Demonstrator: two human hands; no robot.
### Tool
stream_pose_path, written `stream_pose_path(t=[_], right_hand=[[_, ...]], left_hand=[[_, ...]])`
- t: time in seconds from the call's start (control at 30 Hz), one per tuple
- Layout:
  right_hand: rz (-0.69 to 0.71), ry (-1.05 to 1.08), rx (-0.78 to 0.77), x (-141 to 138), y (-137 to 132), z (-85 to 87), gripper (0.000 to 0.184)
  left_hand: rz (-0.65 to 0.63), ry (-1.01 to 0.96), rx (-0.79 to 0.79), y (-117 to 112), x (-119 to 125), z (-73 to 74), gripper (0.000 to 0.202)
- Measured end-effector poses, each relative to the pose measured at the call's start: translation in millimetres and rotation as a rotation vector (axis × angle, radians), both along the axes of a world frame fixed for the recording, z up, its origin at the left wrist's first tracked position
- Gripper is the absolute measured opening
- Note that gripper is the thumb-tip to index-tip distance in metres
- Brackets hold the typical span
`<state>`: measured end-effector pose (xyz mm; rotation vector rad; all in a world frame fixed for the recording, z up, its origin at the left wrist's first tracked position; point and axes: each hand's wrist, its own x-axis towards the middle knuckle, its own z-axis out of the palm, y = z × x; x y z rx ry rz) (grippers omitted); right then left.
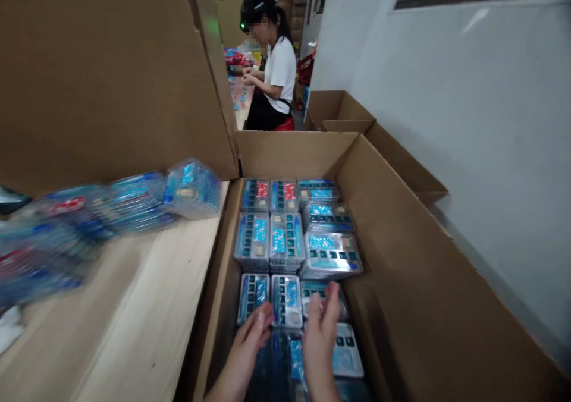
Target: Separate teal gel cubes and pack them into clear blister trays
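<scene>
My left hand [250, 345] and my right hand [320, 330] reach down into a big open cardboard box [401, 253]. Both have their fingers stretched out straight. They flank a blurred blue shrink-wrapped pack [288, 360] at the near end of the box, one hand along each side of it. I cannot tell whether the palms squeeze it. Several more packs of blue and teal goods [285, 238] fill the box floor in rows beyond my fingertips. Two at the far end show red labels [275, 191].
A wooden table [147, 307] on the left carries a loose pile of the same wrapped packs [111, 212], blurred. A tall cardboard sheet [111, 75] stands behind it. Another open carton [339, 110] sits by the white wall [468, 122]. A person in a white shirt [279, 69] works further back.
</scene>
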<state>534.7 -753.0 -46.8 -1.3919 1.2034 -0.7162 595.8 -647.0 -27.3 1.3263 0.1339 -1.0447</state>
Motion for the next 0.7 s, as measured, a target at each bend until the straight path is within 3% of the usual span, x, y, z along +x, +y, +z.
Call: stream_pose_path(t=[0.1,0.2,0.3,0.4,0.47,0.57,0.63,0.7], right_hand=[[0.549,-0.062,-0.180,2.8,75.9,19.5,0.050],[0.894,-0.192,-0.252,4.8,117.6,31.3,0.040],[0.962,-0.278,-0.222,27.0,136.6,41.6,0.042],[0.910,-0.257,-0.140,44.8,176.1,63.2,0.049],[1.040,-0.334,-0.126,38.0,217.4,76.9,0.047],[1.416,-0.410,-0.031,14.2,282.6,76.6,0.041],[1.463,-0.247,0.061,8.0,319.4,65.2,0.044],[1.382,-0.112,0.110,17.3,352.0,55.8,0.049]], left_hand=[[0.135,0.367,-0.203,28.3,-16.2,23.8,0.061],[0.304,0.367,-0.374,61.7,-15.5,63.7,0.063],[0.384,0.222,-0.482,103.9,-12.9,104.3,0.058],[0.475,0.133,-0.543,150.9,-22.3,130.6,0.056],[0.600,0.109,-0.525,186.3,-37.2,139.4,0.057],[0.736,0.074,-0.447,252.6,-73.5,145.6,0.058],[0.764,0.033,-0.329,304.6,-106.3,146.7,0.055],[0.868,-0.048,-0.090,356.6,-141.5,143.8,0.051]])
